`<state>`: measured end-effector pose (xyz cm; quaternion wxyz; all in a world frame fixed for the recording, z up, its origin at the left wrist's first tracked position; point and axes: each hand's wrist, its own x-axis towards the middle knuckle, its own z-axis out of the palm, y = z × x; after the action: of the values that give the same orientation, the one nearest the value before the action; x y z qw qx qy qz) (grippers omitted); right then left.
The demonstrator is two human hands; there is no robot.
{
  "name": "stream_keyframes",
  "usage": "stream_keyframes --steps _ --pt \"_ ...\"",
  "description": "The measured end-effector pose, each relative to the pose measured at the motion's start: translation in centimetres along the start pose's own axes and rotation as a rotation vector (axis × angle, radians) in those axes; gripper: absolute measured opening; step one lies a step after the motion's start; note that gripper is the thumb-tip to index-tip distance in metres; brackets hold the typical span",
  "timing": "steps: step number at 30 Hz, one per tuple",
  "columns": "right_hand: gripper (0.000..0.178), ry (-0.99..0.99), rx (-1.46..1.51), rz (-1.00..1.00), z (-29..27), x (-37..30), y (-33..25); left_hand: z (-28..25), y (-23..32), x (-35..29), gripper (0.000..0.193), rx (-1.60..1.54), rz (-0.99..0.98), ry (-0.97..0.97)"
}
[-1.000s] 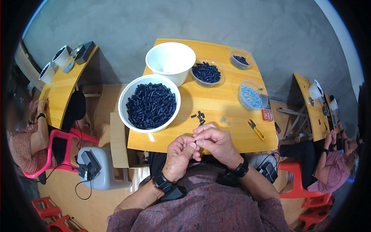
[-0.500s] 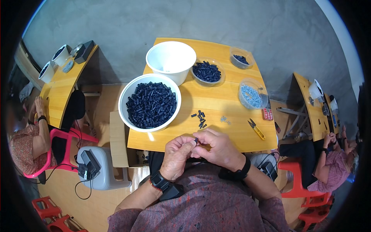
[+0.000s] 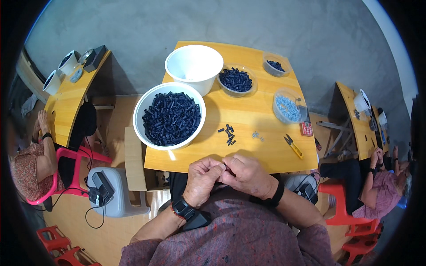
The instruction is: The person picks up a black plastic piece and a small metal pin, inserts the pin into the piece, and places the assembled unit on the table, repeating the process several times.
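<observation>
At the near edge of the table my two hands meet, fingertips together. My left hand [image 3: 202,181] is closed in a pinch, thumb against the fingers. Against it, my right hand [image 3: 249,175] is closed too. A sliver of a small dark piece [image 3: 225,166] shows between the fingertips, mostly hidden by them. Just beyond lie several small black tubular pieces [image 3: 229,130] in a loose group. To their right is a little cluster of small silvery pieces [image 3: 256,134]. Yellow-handled thread snips [image 3: 294,148] rest farther right.
A white tub [image 3: 138,116] heaped with black tubular pieces stands at left, a second white tub [image 3: 195,66] behind it. Clear bowls hold black pieces [image 3: 236,80] and silvery pieces [image 3: 287,109]. A red-keyed calculator [image 3: 306,128] lies by the right edge. Other people sit at tables either side.
My right fingers have curled further over the small dark piece, which shows less now. Both hands stay together near the table edge. The view has shifted slightly.
</observation>
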<state>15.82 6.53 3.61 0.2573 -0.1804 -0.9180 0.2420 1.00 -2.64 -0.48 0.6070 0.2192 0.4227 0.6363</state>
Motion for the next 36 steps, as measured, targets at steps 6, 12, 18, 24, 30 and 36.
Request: stream_keyframes --steps 6,12,18,24,30,36 --pt "0.022 -0.003 -0.020 -0.024 0.3 -0.6 0.1 0.4 0.0 -0.1 0.008 0.065 0.052 0.014" --pt "0.028 0.046 0.402 0.126 -0.5 -0.5 0.2 0.2 0.8 0.3 0.009 0.116 0.098 0.057" --pt "0.015 0.140 0.180 0.359 -3.4 -2.8 4.7 0.2 4.1 -0.9 0.007 0.337 0.114 0.060" --pt "0.012 0.239 0.053 0.246 -5.0 0.9 5.6 -2.7 5.3 -3.5 0.009 0.406 0.131 0.132" --pt "0.009 0.276 -0.046 0.148 -5.1 3.5 7.2 -8.9 4.3 -6.6 0.005 0.198 0.339 0.488" --pt "0.005 0.158 -0.116 0.270 -6.5 0.7 7.9 -15.0 1.6 -5.9 0.012 0.099 0.255 0.657"
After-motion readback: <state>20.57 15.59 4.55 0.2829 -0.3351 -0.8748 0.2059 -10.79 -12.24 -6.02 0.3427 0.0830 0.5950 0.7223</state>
